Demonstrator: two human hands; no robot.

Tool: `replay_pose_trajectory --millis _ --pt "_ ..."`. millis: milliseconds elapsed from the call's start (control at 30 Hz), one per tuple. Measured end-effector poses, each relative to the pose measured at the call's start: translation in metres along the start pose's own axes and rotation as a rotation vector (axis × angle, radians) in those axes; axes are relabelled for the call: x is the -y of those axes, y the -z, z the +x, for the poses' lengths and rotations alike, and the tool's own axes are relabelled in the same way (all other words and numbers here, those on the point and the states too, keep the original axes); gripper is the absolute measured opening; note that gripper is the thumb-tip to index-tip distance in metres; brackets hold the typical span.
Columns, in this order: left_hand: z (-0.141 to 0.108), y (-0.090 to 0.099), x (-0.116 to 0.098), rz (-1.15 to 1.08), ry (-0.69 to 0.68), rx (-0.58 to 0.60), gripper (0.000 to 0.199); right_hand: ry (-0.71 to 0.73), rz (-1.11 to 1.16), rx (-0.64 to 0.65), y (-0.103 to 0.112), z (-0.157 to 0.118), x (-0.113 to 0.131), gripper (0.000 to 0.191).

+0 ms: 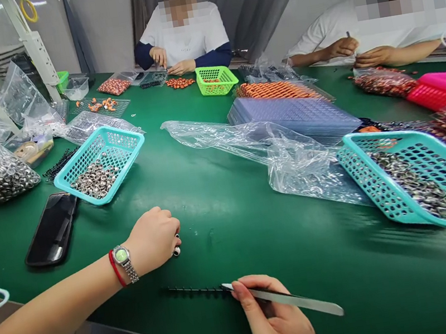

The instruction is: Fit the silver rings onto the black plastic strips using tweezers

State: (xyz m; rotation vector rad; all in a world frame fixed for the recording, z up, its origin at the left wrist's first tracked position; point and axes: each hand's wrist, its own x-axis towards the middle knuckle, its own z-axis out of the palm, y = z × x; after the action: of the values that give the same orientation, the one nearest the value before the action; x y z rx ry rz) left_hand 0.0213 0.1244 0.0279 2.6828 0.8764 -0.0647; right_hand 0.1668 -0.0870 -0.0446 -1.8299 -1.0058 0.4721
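Observation:
My left hand, with a watch and a red cord at its wrist, is closed above the green table. Small round silver pieces with dark centres peek out at its finger side. My right hand, near the table's front edge, grips metal tweezers between thumb and fingers. The tweezers' tip points left, to the end of a thin black toothed strip. Whether the right fingers also touch the strip is hidden. Left of centre, a light-blue basket contains many silver rings.
A black phone and a bag of silver rings lie left. Clear plastic film, stacked clear trays and another blue basket occupy the right. Two people work across the table, near a green basket and a pink basket.

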Motion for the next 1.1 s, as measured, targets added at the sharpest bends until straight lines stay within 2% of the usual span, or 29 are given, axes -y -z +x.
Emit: replay_pose_trajectory --millis 133,233,333,433,567,700,800,933,1100 --pt "-0.001 0.006 -0.005 -0.004 -0.001 -0.025 0.008 0.084 0.042 -0.059 -0.001 0.006 0.010 0.037" --pt "-0.018 0.002 -0.019 -0.034 -0.027 -0.045 0.004 0.135 0.081 -0.100 -0.004 0.007 0.016 0.036" --pt "-0.047 -0.021 -0.038 -0.155 -0.133 -0.069 0.004 0.157 0.093 -0.117 -0.005 0.007 0.016 0.031" --pt "-0.068 -0.050 -0.048 -0.310 -0.185 -0.212 0.008 0.158 0.082 -0.095 -0.005 0.006 0.011 0.028" --pt "-0.075 -0.071 -0.046 -0.436 -0.166 -0.332 0.021 0.144 0.114 -0.019 -0.003 0.005 0.004 0.022" --pt "-0.073 -0.070 -0.039 -0.469 -0.185 -0.348 0.027 0.147 0.196 -0.028 -0.003 0.006 0.006 0.019" --pt "-0.074 -0.066 -0.036 -0.531 -0.194 -0.383 0.034 0.096 0.231 -0.057 -0.003 0.004 0.008 0.022" --pt "-0.079 -0.062 -0.037 -0.753 -0.099 -0.417 0.034 -0.028 0.213 -0.036 -0.003 -0.005 0.001 0.027" --pt "-0.087 -0.059 -0.047 -1.192 0.158 -0.284 0.019 -0.065 0.237 -0.109 -0.002 -0.014 -0.006 0.029"
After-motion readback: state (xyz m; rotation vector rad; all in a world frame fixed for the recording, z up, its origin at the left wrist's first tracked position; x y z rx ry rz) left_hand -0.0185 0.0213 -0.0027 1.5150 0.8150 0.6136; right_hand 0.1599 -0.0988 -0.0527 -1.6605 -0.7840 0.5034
